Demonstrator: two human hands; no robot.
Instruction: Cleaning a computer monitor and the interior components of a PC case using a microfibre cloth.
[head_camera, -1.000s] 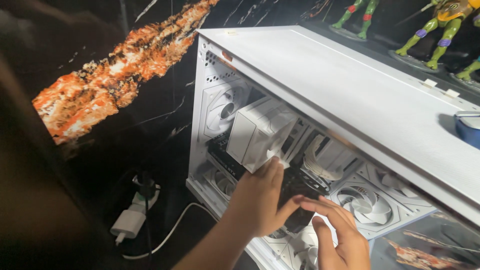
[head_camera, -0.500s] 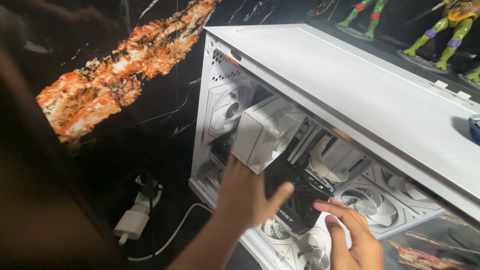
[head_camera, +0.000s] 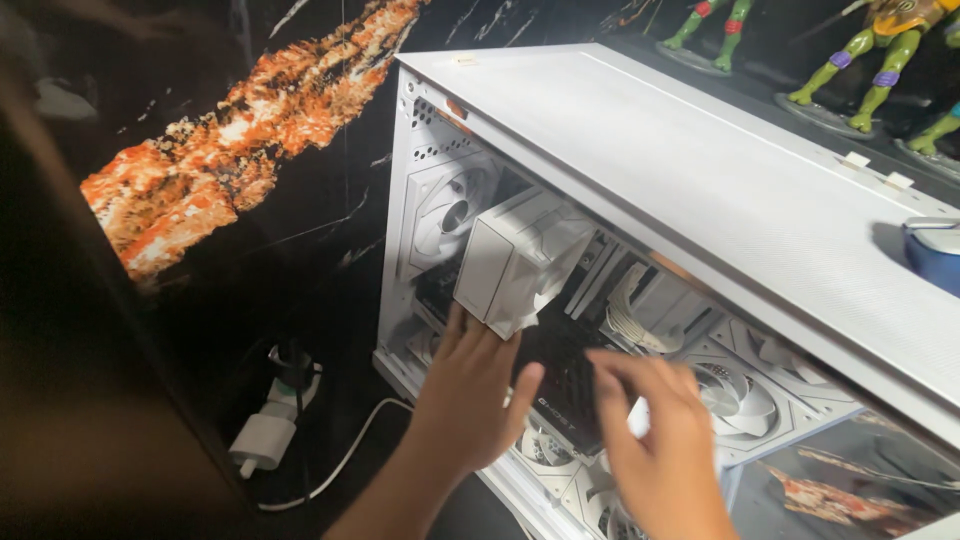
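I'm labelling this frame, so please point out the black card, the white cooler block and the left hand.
Black card (head_camera: 562, 385), head view: on its dark face between the hands.
White cooler block (head_camera: 492, 268), head view: on its flat side panel.
Left hand (head_camera: 472, 395), head view: on the back of the hand.

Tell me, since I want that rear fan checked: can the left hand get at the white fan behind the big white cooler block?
Probably yes. The left hand is already inside the open white case, fingertips just under the cooler block. The rear fan sits up-left of it, partly screened by the block, with an open gap alongside.
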